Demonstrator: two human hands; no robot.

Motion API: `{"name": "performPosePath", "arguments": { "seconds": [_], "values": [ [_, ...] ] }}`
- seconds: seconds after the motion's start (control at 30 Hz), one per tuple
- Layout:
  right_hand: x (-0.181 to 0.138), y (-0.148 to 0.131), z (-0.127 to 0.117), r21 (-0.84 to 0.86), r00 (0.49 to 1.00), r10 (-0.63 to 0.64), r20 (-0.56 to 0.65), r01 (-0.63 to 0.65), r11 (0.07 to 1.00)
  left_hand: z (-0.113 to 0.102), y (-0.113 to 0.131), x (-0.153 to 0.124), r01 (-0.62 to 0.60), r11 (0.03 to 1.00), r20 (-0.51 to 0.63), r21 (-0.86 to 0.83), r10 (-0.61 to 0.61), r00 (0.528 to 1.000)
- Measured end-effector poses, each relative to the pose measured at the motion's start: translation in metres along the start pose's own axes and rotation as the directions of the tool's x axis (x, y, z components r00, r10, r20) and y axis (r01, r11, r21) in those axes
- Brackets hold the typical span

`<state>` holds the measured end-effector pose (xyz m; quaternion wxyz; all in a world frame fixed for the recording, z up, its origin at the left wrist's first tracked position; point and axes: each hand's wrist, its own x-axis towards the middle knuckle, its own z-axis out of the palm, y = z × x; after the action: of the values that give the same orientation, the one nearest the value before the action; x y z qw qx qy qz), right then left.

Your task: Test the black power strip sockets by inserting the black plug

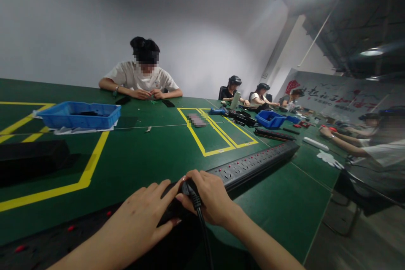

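Right hand [215,197] pinches black plug [189,189], cord [202,232] drops toward the viewer, left hand [139,209] clasps power strip [253,163], long axis slants toward right edge of the table [272,211]

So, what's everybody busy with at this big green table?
The person's right hand holds a black plug at a long power strip, and the left hand grips the strip beside it. Their grip hides whether the plug is fully in. Across the green table, a co-worker sits facing this way.
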<state>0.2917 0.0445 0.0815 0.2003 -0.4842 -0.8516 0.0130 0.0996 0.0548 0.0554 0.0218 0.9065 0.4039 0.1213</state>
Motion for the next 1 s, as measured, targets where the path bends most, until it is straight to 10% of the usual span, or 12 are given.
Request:
{"name": "performPosePath", "arguments": {
  "seconds": [1.0],
  "values": [
    [0.0002,-0.001,-0.0012,-0.012,1.0,-0.002,-0.003,0.002,1.0,0.0022,-0.0006,0.0006,0.012,1.0,-0.009,-0.028,-0.012,1.0]
  ]
}}
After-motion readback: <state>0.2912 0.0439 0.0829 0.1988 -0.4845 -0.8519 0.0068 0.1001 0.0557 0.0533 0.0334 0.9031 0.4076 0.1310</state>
